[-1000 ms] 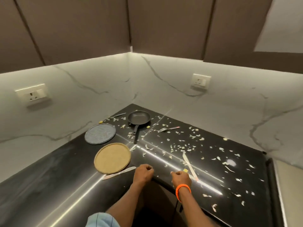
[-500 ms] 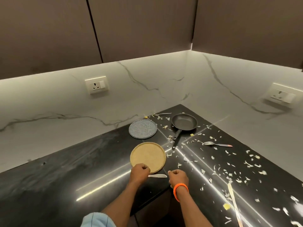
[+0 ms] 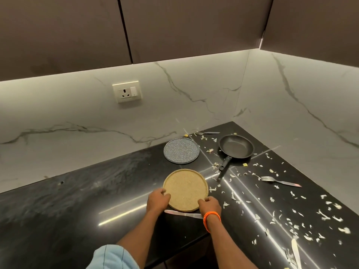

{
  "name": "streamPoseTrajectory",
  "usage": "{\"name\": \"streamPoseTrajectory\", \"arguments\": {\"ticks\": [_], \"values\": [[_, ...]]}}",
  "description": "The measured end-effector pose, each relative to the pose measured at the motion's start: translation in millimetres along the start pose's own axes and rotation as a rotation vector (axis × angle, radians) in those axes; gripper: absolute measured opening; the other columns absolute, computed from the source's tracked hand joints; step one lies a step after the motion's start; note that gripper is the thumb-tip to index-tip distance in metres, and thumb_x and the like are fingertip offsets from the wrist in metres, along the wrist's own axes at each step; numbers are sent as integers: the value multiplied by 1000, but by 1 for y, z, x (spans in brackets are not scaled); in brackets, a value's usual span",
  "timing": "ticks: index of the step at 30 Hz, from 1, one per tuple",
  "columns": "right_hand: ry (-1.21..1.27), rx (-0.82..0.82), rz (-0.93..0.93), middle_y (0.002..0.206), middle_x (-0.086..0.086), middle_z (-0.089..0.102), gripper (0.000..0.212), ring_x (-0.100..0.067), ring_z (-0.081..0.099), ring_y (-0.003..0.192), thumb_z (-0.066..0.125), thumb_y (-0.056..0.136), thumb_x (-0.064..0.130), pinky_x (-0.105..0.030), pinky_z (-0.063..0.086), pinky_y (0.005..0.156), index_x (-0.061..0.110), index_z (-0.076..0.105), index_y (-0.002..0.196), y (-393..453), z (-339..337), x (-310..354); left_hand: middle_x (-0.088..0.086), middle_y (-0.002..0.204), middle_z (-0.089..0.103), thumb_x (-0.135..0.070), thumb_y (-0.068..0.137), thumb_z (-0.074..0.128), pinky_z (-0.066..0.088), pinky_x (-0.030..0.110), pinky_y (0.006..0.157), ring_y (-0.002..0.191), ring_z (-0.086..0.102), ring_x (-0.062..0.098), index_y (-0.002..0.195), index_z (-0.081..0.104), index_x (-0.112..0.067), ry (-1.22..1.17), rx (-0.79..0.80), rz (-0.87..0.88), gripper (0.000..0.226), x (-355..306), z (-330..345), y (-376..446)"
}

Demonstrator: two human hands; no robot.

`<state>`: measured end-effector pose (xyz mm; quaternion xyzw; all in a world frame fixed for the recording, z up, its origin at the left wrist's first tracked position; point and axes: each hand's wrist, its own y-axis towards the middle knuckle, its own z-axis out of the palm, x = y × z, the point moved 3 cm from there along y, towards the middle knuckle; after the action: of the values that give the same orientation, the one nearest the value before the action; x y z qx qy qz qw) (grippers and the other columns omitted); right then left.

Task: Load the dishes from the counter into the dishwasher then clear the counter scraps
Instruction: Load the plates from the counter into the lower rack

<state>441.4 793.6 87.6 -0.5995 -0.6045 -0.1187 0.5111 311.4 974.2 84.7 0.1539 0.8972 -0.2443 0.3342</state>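
Head view: left hand [image 3: 157, 199] and right hand [image 3: 209, 206] grip tan plate [image 3: 185, 188] rim, fingers curled.

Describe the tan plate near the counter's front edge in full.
The tan plate is round, flat and speckled, with a low raised rim, and looks like matte stoneware. It is empty and appears to lie flat on the black counter. The left hand and right hand grip its near rim from either side. A knife lies just in front of it.
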Motion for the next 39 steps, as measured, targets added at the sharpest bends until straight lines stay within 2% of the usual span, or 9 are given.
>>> {"name": "streamPoseTrajectory", "arguments": {"ticks": [2, 6, 13, 16, 22, 26, 34, 37, 39], "values": [[-7, 10, 26, 90, -10, 68, 17, -24, 61, 79, 64, 83, 24, -28, 46, 61, 9, 65, 90, 14, 3, 0, 5, 130, 67, -30, 83, 68, 46, 29, 94, 119, 61, 24, 132, 65, -17, 4, 16, 8, 50, -7, -2, 15], [54, -9, 127, 83, -5, 61, 11, -28, 63, 86, 66, 83, 25, -46, 59, 83, 15, 61, 81, 31, 18, 1, 6, 127, 66, -30, 83, 70, 43, 28, 84, 113, 61, 24, 129, 63, -17, 10, 85, 22, 48, -13, -6, 48], [163, -131, 186, 77, -7, 65, 11, -28, 66, 79, 65, 83, 20, -49, 60, 80, 13, 64, 74, 37, 35, 7, 10, 112, 67, -34, 81, 74, 46, 35, 75, 89, 58, 20, 114, 63, -15, -56, 221, 4, 39, -14, -1, 98], [188, -157, 202, 74, -5, 67, 11, -25, 68, 75, 64, 83, 20, -48, 60, 78, 15, 67, 73, 40, 37, 4, 9, 132, 59, -33, 82, 76, 45, 34, 89, 116, 58, 27, 134, 56, -10, -182, 222, -109, 60, -13, 0, 115], [291, -142, 251, 83, -9, 72, 8, -22, 71, 77, 65, 85, 17, -42, 63, 75, 17, 73, 83, 50, 33, -7, 12, 91, 71, -8, 91, 68, 54, 36, 69, 78, 65, 25, 109, 71, -6, -445, 408, -213, 19, -18, 4, 137], [357, -121, 278, 94, -13, 71, 5, -25, 70, 87, 69, 86, 19, -39, 64, 69, 14, 71, 88, 53, 30, -9, 14, 98, 74, -7, 99, 59, 56, 48, 86, 91, 69, 31, 116, 69, -4, -533, 534, -133, 20, -48, 8, 138], [459, -401, 149, 91, 1, 66, 15, -18, 65, 84, 67, 93, 32, -38, 62, 62, 21, 62, 102, 17, -27, -18, 14, 113, 69, -17, 102, 56, 43, 60, 107, 111, 60, 33, 110, 70, -12, -567, 768, 24, 16, -107, 38, 107], [517, -543, 67, 85, -2, 68, 16, -22, 67, 78, 64, 94, 39, -45, 62, 68, 23, 64, 96, -8, -64, -23, 10, 103, 70, -18, 103, 54, 48, 49, 95, 100, 62, 29, 107, 68, -13, -554, 866, 55, 15, -125, 58, 70], [542, -658, 32, 80, -2, 69, 23, -21, 66, 75, 62, 94, 47, -40, 59, 66, 25, 68, 90, -31, -92, -37, 9, 98, 70, -17, 104, 52, 48, 51, 96, 98, 61, 29, 105, 67, -11, -532, 938, 74, 16, -135, 77, 39]]}}
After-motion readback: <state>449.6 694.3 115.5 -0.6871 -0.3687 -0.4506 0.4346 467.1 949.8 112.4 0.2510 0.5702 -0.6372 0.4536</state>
